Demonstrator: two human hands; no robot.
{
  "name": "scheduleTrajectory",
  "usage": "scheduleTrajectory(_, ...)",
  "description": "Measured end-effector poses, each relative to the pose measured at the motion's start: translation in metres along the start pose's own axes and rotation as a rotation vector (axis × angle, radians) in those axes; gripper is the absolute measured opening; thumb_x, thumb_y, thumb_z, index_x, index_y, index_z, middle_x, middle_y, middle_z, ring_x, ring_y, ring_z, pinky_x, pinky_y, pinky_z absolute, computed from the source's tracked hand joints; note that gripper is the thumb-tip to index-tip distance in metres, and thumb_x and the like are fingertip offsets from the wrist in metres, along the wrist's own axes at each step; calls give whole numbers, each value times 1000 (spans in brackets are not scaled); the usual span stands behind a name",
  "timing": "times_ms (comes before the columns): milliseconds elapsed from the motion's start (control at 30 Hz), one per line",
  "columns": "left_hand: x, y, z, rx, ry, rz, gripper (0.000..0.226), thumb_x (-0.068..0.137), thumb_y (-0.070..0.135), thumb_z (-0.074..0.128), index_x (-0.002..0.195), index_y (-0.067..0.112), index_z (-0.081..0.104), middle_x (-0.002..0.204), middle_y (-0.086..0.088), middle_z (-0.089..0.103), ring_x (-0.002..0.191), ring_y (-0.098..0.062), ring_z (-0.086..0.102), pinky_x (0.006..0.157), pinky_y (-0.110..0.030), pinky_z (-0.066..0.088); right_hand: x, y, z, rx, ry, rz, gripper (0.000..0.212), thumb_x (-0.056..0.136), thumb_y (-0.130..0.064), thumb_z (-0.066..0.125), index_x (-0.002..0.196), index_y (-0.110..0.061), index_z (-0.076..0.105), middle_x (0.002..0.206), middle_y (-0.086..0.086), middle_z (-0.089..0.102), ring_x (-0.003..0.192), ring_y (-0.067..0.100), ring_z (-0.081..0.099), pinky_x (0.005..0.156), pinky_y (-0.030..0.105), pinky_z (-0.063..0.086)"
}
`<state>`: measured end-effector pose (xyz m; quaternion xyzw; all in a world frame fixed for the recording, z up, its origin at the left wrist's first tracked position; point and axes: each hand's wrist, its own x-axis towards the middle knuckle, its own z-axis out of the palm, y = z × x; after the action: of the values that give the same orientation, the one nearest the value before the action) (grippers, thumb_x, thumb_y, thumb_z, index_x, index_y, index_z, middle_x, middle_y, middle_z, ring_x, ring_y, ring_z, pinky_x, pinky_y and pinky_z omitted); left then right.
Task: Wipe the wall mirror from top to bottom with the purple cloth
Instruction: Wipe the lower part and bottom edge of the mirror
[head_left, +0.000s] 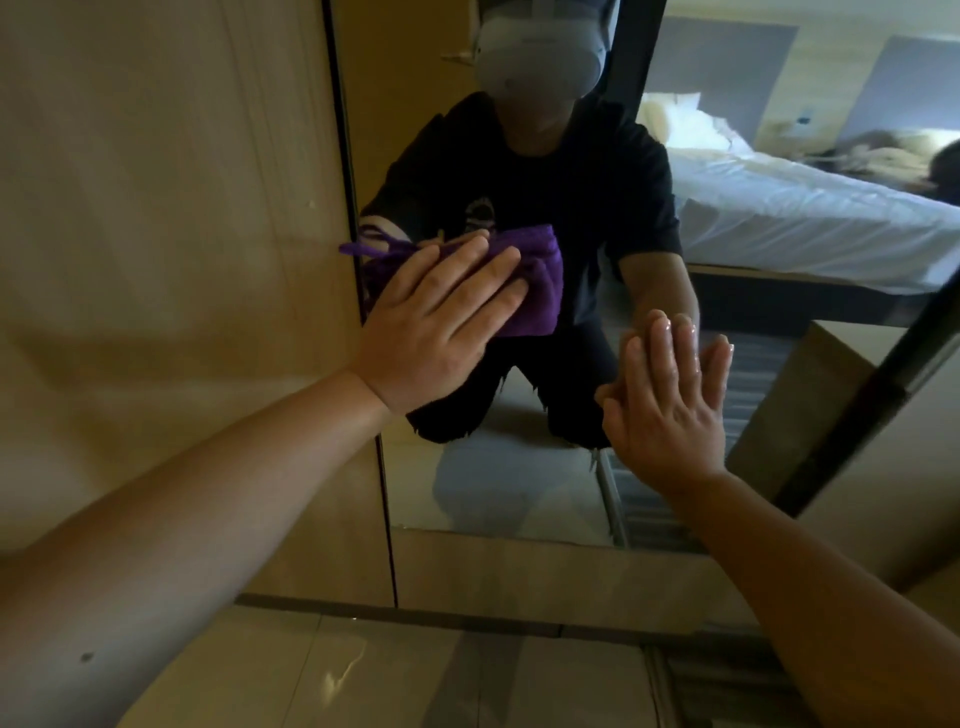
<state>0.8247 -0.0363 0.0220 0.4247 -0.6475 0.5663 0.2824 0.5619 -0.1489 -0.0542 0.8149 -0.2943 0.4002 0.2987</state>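
Note:
The wall mirror fills the middle of the view, set in a dark frame on a wooden wall. My left hand lies flat on the purple cloth and presses it against the glass near the mirror's left edge, about mid-height. The cloth is bunched, and a corner of it sticks out past the frame to the left. My right hand rests flat on the glass lower right, fingers together and pointing up, holding nothing. The mirror reflects a kneeling person in dark clothes.
Wooden panelling runs left of the mirror. A glossy tiled floor lies below its bottom edge. The mirror's dark right frame slants up to the right. A white bed shows in the reflection.

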Motion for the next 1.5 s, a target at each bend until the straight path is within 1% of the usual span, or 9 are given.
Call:
scheduleTrajectory(300,-168,86,33,-27,-241,230,60,94,24,60,150,19,38,155,-3,37,144,-25,33,117,-45,24,-1,3,11,1,113,-37,75,100,-38,44,160,-18,3,167,3,-10,153,28,-7,118,60,-1)
scheduleTrajectory(433,-231,113,30,-64,-441,265,45,105,17,31,148,22,40,154,1,36,140,-23,36,120,-46,13,-1,5,12,-2,117,-55,78,99,-37,48,159,-15,5,167,3,-12,153,27,-8,117,63,2)
scheduleTrajectory(533,-238,120,20,-129,-527,176,46,106,11,23,145,25,44,151,4,40,137,-19,39,118,-43,18,0,5,13,-15,131,-56,76,100,-37,47,159,-14,5,166,4,-12,153,29,-8,118,62,0)
scheduleTrajectory(633,-224,119,8,-217,-561,130,44,102,12,39,142,25,51,150,4,46,136,-19,45,112,-41,31,1,4,10,-14,99,-42,74,101,-38,43,159,-14,4,166,5,-11,153,29,-9,119,59,-5)
scheduleTrajectory(800,-160,100,-14,-277,-456,-43,40,100,10,45,139,18,51,145,-2,53,128,-26,50,95,-46,46,2,3,-10,-32,-85,5,67,103,-37,40,158,-14,9,165,12,1,153,30,-6,121,54,-9)
scheduleTrajectory(1100,78,38,-19,-144,111,-124,31,99,8,57,128,12,65,138,-9,59,125,-30,57,98,-46,46,2,33,-64,125,-127,49,71,96,-36,45,158,-11,20,166,7,7,154,23,0,124,44,-5)
scheduleTrajectory(1233,126,41,2,-83,107,-61,33,104,10,47,132,12,63,141,-10,56,130,-31,53,103,-47,45,0,74,-73,49,-131,158,76,97,-38,44,159,-16,7,167,11,3,153,25,-7,122,56,-1)
scheduleTrajectory(1333,104,62,22,-74,12,-7,37,103,10,42,136,15,59,146,-11,50,136,-33,47,109,-50,40,-2,90,-69,30,-108,155,73,98,-35,48,157,-11,13,166,15,8,152,24,-9,121,60,2)
scheduleTrajectory(1500,50,93,42,-8,-1,74,39,97,14,58,136,17,60,144,-9,53,135,-32,49,106,-50,44,-5,96,-44,25,22,113,71,102,-35,53,156,-5,17,162,23,17,152,35,2,120,61,3)
